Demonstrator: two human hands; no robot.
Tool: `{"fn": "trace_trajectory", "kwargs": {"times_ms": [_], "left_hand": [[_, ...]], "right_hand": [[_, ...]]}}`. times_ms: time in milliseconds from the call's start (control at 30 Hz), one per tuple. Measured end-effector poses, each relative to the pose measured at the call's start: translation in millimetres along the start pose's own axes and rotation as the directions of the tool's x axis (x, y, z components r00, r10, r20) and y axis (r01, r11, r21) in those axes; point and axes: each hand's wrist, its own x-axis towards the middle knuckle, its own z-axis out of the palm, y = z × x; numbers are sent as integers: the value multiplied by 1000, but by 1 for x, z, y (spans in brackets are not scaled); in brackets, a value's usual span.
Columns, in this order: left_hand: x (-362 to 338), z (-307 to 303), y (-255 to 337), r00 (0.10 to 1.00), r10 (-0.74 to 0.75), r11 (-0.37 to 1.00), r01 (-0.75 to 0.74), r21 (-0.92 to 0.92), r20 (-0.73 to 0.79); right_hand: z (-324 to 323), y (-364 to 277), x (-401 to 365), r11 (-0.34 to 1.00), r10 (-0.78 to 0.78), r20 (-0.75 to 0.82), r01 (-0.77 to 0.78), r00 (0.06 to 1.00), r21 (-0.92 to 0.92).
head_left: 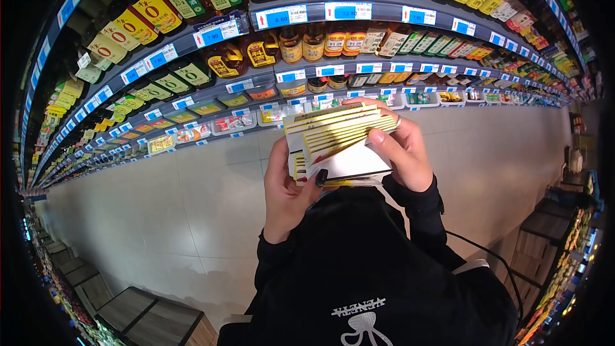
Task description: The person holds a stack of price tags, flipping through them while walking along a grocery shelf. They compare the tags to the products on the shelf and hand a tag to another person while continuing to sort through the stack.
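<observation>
A stack of yellow-and-white cards, several of them fanned out in overlapping rows, is held between both hands in front of the chest. My left hand grips the stack's left side, its thumb with a dark nail lying on the front near the lower left corner. On the right side, my right hand has its thumb pressed on the fanned cards near their upper right edge, while its other fingers are mostly hidden behind. A red mark shows on some cards.
Beyond the hands, store shelves curve across the view with bottles, blue-and-white price labels and low trays of packets. Tiled floor lies below. Wooden crates stand at lower left. A black cable hangs at right.
</observation>
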Motion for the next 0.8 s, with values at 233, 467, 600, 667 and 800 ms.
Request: {"fn": "trace_trajectory", "kwargs": {"times_ms": [233,467,600,667,800], "left_hand": [[-1,1,-3,987,-151,962,134,-239,-52],[-2,7,1,986,-150,955,125,-271,-71],[-4,8,1,981,-172,958,146,-248,-85],[-5,7,0,984,-154,965,129,-230,-94],[-5,7,-2,990,-45,996,35,-79,-131]], "right_hand": [[0,-5,-5,998,-32,101,38,994,-58],[-4,-1,-7,986,-97,159,116,983,-120],[-5,-2,-6,987,-95,144,113,985,-119],[-4,-4,-6,996,-57,119,65,991,-64],[-1,2,-3,1000,-12,3,12,1000,22]]}}
